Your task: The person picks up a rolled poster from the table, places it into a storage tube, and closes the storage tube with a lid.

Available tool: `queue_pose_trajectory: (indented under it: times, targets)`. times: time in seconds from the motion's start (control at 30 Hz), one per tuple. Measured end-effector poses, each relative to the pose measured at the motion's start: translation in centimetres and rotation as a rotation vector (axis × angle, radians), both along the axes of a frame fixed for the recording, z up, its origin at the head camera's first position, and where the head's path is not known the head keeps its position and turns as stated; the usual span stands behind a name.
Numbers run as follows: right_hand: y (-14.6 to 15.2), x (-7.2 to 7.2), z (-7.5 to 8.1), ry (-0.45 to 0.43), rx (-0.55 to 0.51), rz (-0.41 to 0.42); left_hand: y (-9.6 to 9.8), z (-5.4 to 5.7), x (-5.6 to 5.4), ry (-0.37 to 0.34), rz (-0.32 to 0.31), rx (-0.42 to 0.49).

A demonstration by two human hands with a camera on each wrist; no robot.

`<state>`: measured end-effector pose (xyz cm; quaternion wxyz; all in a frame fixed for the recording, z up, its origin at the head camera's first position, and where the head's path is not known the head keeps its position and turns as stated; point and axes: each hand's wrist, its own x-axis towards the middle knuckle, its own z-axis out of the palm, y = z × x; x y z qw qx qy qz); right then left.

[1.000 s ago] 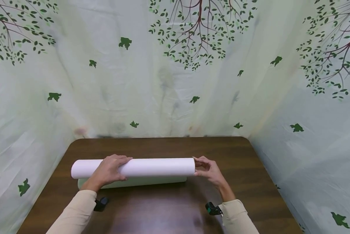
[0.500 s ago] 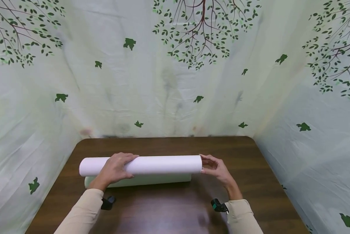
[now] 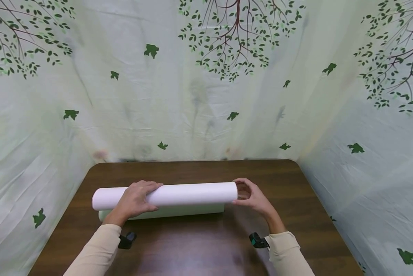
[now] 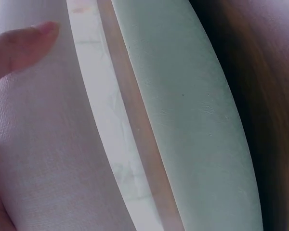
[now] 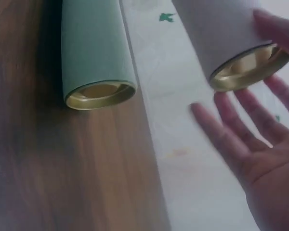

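A white tube with a gold-coloured end rim is held level above the table in the head view. My left hand grips it left of its middle, thumb on the near side and fingers over the top. At the right end my right hand holds the tube's edge between thumb and fingers. The right wrist view has the thumb on the tube's side and several fingers at the gold rim, some spread away from it. A pale green tube with a similar gold end lies on the table, partly hidden.
The brown wooden table has rounded far corners. A pale cloth backdrop printed with leaves and branches stands behind it and along both sides. A dark wrist camera sits on the left wrist and another camera on the right.
The whole view has shifted a little. The white tube's right end is slightly higher than its left now, and the right hand's fingers have risen a little at that end. The green tube stays put.
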<state>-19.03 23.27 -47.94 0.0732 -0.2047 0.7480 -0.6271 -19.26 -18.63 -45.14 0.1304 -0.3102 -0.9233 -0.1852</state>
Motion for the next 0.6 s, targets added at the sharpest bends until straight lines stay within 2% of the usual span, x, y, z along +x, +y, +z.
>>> queue_pose_trajectory:
  times: [0.17,0.3,0.4,0.5,0.6]
  targets:
    - [-1.2,-0.2,0.5,0.085,0.211,0.015,0.0,-0.4,0.4,-0.001,0.021,-0.031]
    - [-2.5,-0.1,0.7,0.241,0.421,0.012,-0.1,-0.9,0.9,-0.031,0.032,-0.03]
    - [-3.5,0.0,0.8,0.354,0.568,-0.006,-0.2,-1.2,1.2,-0.027,0.033,-0.027]
    - [-4.6,0.3,0.7,0.428,0.674,-0.029,-0.3,-1.4,1.4,-0.014,0.039,-0.034]
    - [-5.4,0.8,0.5,0.451,0.74,-0.058,-0.3,-1.7,1.7,-0.001,0.043,-0.044]
